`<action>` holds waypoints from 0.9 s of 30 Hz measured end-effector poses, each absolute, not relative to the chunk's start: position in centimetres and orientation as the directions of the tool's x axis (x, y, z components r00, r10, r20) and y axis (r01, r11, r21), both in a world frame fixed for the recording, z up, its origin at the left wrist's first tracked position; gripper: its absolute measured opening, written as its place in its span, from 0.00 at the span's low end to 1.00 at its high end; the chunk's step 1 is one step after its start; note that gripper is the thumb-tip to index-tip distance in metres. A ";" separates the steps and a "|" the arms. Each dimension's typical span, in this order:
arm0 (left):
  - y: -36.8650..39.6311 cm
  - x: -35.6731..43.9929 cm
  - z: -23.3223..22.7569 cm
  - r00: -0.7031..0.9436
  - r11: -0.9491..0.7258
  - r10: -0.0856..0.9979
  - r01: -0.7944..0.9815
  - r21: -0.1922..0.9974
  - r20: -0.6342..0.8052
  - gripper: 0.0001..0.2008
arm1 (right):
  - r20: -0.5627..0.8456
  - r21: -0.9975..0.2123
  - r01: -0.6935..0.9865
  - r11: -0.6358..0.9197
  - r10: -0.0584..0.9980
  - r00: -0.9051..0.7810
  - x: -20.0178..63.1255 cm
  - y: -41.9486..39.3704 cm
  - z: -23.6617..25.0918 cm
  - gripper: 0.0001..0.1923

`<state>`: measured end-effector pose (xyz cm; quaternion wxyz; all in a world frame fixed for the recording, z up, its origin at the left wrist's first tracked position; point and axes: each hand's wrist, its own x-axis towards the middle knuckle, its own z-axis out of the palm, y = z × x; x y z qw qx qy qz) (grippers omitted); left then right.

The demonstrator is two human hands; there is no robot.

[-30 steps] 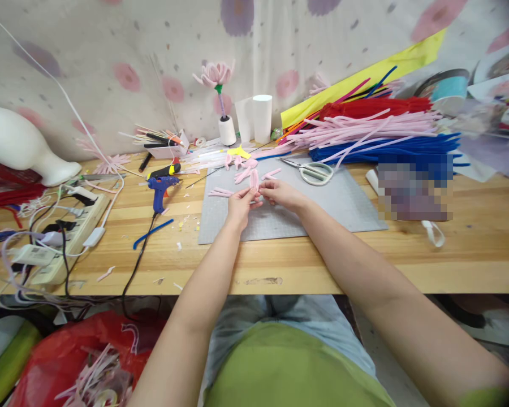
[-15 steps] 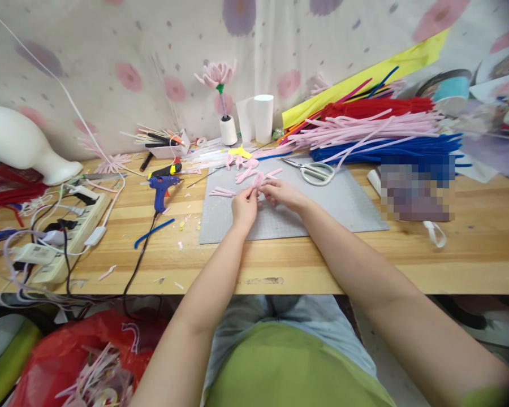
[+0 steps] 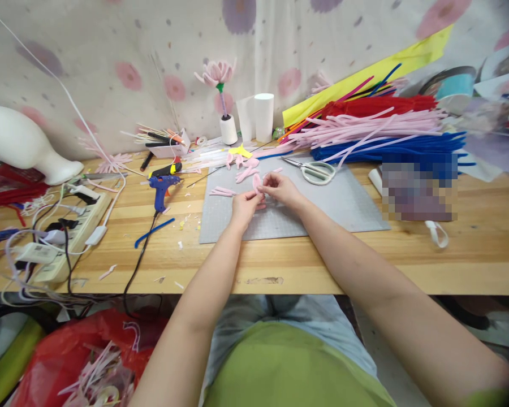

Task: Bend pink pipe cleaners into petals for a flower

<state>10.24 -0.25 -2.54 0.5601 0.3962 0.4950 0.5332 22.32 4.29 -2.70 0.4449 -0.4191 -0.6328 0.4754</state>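
Over the grey cutting mat, my left hand pinches a small loop of pink pipe cleaner, which looks like a petal. My right hand is closed on the lower right side of the same loop, thumb and forefinger together. Just behind the hands lie several pink petal pieces. Left of them are short cut pink pipe cleaners. Scissors with pale green handles rest on the mat beyond my right hand.
A blue glue gun and a power strip with cords lie to the left. A pink pipe-cleaner flower stands at the back. Bundles of blue pipe cleaners and pink ones are piled at the back right.
My right hand has risen slightly and its fingers have closed in on the pink loop. The loop now shows an open, upright oval; my left hand sits slightly lower.
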 end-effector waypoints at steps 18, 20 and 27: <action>-0.2 9.9 -2.1 -0.086 0.125 0.985 -0.233 0.964 -0.149 0.03 | -0.160 -0.949 0.312 -0.057 0.935 -0.316 22.1 3.3 -1.5 0.15; -0.1 9.9 -2.2 -0.087 0.105 0.988 -0.232 0.967 -0.128 0.03 | -0.172 -0.936 0.346 -0.060 0.938 -0.302 22.0 3.2 -1.4 0.16; 0.3 9.9 -3.0 -0.117 0.051 0.991 -0.111 0.993 -0.064 0.05 | -0.090 -0.907 0.421 0.007 0.974 -0.209 21.6 2.9 -1.1 0.15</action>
